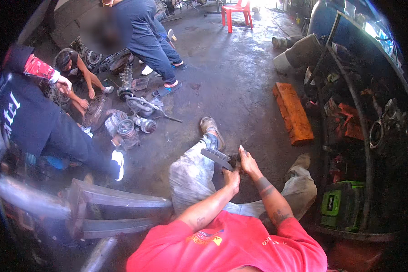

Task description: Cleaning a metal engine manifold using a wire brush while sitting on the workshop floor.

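Note:
My left hand is closed around the end of a dark brush, its row of bristles turned upward. Beside it, my right hand has its fingers fairly straight and pressed together, against a small dark object between the two hands. That object is too dark and covered to name. Both hands meet in front of my knees, above the floor.
Greasy engine parts lie on the floor at left, where people crouch and stand. An orange block lies to the right, before a cluttered metal rack. A metal frame is close on my left. A red chair stands far off.

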The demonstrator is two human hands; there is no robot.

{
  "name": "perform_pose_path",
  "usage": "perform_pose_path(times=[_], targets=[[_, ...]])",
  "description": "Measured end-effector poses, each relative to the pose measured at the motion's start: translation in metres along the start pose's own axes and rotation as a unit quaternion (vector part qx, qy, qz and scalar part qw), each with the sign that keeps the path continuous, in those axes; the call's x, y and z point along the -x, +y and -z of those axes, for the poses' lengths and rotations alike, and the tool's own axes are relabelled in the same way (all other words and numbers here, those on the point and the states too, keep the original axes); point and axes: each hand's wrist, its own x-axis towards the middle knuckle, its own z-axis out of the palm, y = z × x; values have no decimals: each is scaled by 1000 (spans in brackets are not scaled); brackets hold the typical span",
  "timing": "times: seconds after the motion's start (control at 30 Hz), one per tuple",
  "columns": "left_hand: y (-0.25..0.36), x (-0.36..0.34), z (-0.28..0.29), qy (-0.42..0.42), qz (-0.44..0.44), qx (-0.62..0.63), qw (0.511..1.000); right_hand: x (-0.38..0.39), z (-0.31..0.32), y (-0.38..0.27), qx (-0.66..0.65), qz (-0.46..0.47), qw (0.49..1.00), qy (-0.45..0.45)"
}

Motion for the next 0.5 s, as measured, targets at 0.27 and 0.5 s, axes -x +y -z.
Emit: perform_pose_path(times=[0.27,0.5], targets=[[21,31,17,38,25,-55,997,-1,16,-6,-78,84,992,-44],[5,8,57,21,-157,-227,961,0,0,-10,-76,118,989,-39]])
